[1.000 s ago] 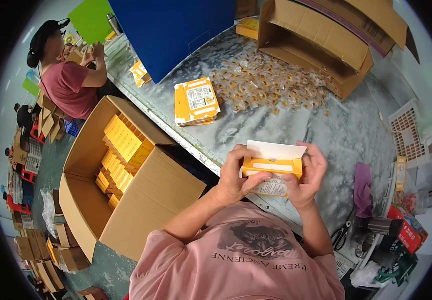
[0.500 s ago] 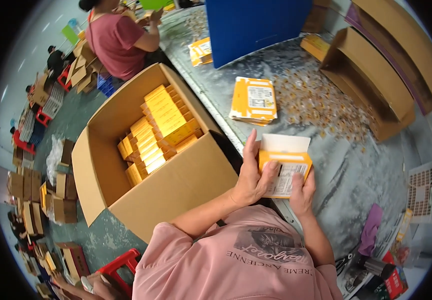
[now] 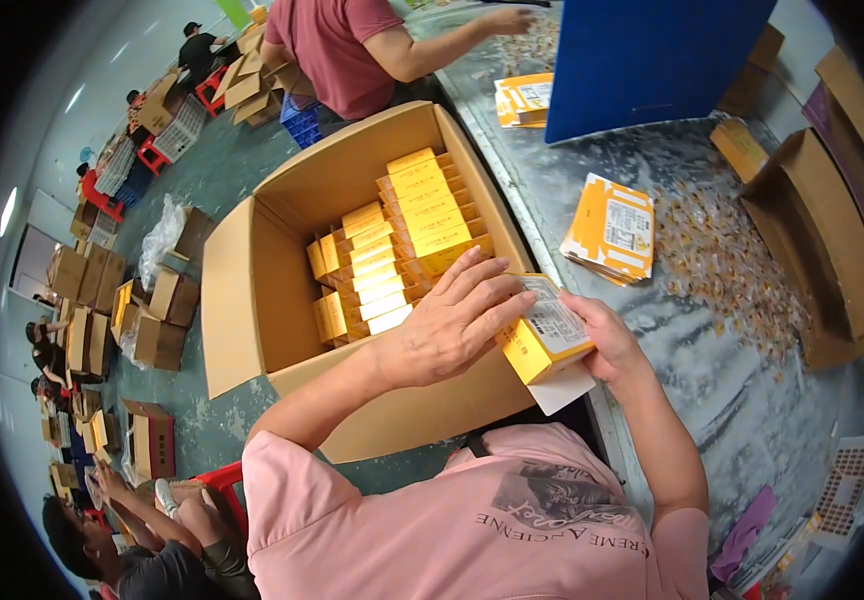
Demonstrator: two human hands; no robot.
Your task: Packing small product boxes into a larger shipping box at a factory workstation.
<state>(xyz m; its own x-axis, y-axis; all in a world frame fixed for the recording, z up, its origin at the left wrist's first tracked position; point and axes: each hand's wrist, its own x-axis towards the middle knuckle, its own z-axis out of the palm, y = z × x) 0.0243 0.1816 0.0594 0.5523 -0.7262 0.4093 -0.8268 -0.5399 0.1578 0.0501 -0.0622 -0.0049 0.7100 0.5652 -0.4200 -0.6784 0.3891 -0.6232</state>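
Note:
A small yellow-and-white carton (image 3: 555, 322) is held up between my hands, just over the near right side of the big cardboard box. Its white end flap (image 3: 564, 389) sticks out open toward my body. My right hand (image 3: 607, 338) grips the carton's right side, with the thumb on its labelled face. Stretched out, the fingers of my left hand (image 3: 457, 318) rest against the carton's left edge; its thumb is hidden. Inside the large open cardboard box (image 3: 282, 240) stand rows of yellow cartons (image 3: 422, 205). A stack of flat yellow-and-white cartons (image 3: 612, 232) lies on the table.
Many small clear packets (image 3: 732, 270) are heaped on the grey table (image 3: 692, 400), before an open brown carton (image 3: 822, 250). A blue panel (image 3: 652, 70) stands at the back. Across the table's far left, a co-worker in a red shirt (image 3: 337, 50) reaches out. Purple cloth (image 3: 744, 533) lies at right.
The carton has turned, so its white flap now points toward me instead of away. My left hand has shifted onto its left edge. The view has swung left, and the co-worker's arm is stretched out.

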